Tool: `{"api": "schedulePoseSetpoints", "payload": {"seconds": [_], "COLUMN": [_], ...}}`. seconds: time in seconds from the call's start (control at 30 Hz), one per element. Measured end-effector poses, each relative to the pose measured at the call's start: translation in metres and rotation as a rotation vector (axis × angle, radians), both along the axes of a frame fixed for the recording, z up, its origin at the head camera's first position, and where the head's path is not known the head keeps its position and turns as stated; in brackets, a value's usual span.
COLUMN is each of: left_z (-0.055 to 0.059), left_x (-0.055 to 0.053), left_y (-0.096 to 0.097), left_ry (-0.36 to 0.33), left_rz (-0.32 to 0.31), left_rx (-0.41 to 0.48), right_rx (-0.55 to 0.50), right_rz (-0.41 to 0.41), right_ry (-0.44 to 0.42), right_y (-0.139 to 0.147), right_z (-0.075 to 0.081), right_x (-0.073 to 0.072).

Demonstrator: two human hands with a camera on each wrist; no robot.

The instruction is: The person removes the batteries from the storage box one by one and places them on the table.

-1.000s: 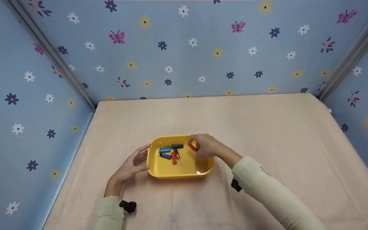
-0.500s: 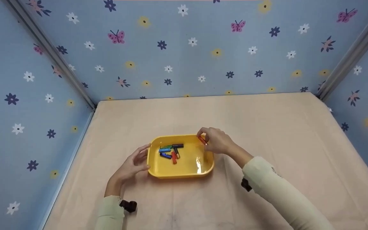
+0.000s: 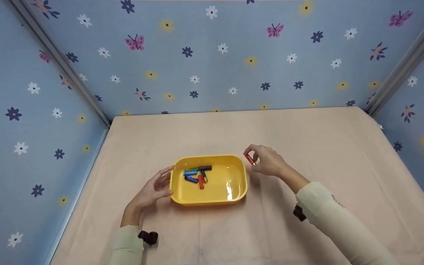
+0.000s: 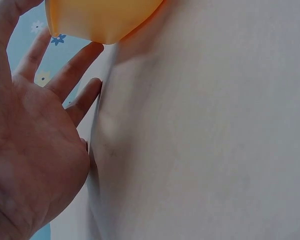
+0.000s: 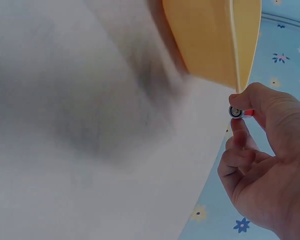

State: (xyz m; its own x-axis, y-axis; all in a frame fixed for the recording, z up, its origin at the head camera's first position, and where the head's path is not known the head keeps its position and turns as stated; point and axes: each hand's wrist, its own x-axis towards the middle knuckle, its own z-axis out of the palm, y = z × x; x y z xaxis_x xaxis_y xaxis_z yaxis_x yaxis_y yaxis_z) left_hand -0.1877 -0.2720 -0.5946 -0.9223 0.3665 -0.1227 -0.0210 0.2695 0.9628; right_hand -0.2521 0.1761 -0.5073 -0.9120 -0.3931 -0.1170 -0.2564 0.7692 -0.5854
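Note:
In the head view, a yellow plastic tray sits on the table. Small batteries lie bunched in its left half: a red one, a light blue one, a dark blue one, a green one and black ones. Just off the tray's right rim, my right hand pinches a red battery between thumb and fingers. The right wrist view shows this battery end-on. My left hand has its fingers spread against the tray's left side, thumb and fingertips at the wall.
A cream cloth covers the table. Blue flowered panels stand at the back and on both sides, with grey metal posts in the corners. Dark wrist cameras sit at both sleeves.
My right hand has carried the red battery from inside the tray, over its right rim, to the right of it. The left hand and tray have stayed in place.

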Motion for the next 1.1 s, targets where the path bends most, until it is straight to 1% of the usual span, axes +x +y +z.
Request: {"api": "schedulePoseSetpoints", "payload": {"seconds": [0.23,0.33,0.4,0.5,0.6,0.73,0.83,0.9,1.1], "left_z": [0.002,0.002,0.003,0.003,0.001,-0.001,0.000,0.001,0.003], "left_x": [-0.001,-0.001,-0.001,0.000,0.001,0.001,0.001,0.000,-0.001], "left_y": [0.000,0.001,0.001,0.001,0.002,0.002,0.002,0.001,-0.002], "left_ry": [-0.004,-0.011,-0.005,-0.007,-0.024,-0.021,-0.017,-0.024,-0.011], "left_rz": [-0.009,-0.001,-0.006,0.003,0.010,-0.014,-0.020,-0.011,-0.026], "left_rx": [0.007,-0.001,-0.002,0.004,0.011,0.005,0.016,0.023,0.009], "right_rx": [-0.003,-0.034,-0.067,-0.122,-0.160,-0.196,-0.226,-0.243,-0.267], "right_rz": [-0.021,-0.059,-0.096,-0.152,-0.199,-0.244,-0.257,-0.258,-0.238], "right_ry": [0.037,0.037,0.028,0.000,-0.030,-0.061,-0.078,-0.095,-0.133], "right_y": [0.014,0.016,0.018,0.019,0.021,0.024,0.026,0.026,0.025], "right_z": [-0.004,-0.010,-0.015,-0.023,-0.031,-0.040,-0.047,-0.051,-0.061], "right_x": [-0.002,-0.002,-0.002,-0.002,-0.001,-0.002,-0.003,-0.003,-0.001]}}
